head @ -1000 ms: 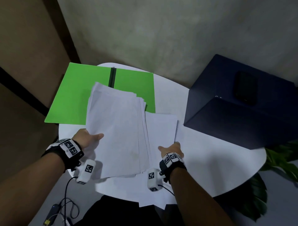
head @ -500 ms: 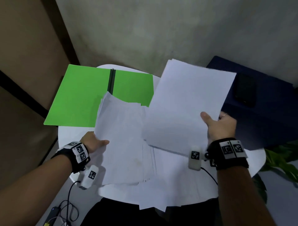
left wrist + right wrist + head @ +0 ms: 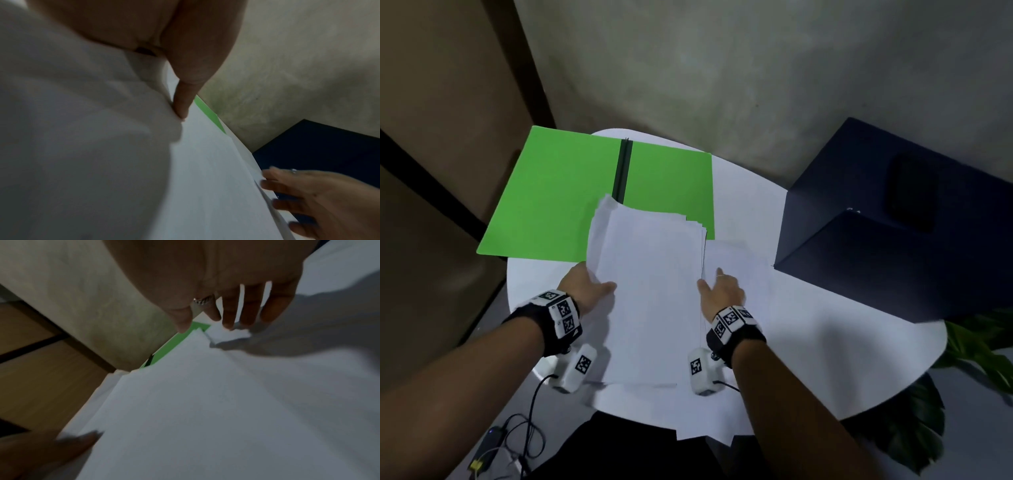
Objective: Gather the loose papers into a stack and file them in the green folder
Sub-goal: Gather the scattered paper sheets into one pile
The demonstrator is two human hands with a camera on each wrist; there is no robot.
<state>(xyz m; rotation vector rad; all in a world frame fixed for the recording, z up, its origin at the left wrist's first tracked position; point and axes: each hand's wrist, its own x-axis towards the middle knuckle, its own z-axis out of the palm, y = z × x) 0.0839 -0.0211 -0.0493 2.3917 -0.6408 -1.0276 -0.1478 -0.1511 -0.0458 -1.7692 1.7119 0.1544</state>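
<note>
The green folder (image 3: 558,198) lies open at the back left of the white round table (image 3: 825,359). A stack of white papers (image 3: 650,291) overlaps its near edge. My left hand (image 3: 585,287) grips the stack's left edge, thumb (image 3: 185,97) on top and the other fingers hidden beneath. At the stack's right edge my right hand (image 3: 719,287) is open. Its straight fingers (image 3: 232,309) reach over a loose sheet (image 3: 736,263) that lies flat on the table. More loose sheets (image 3: 705,428) hang over the near table edge.
A dark blue box (image 3: 893,240) with a black phone (image 3: 914,195) on top stands at the right, close to the table. Green plant leaves (image 3: 979,342) show below it. Cables (image 3: 517,435) lie on the floor at lower left.
The sheet my right hand held up half a second ago now lies on the stack. That hand has let go and dropped to the stack's right edge.
</note>
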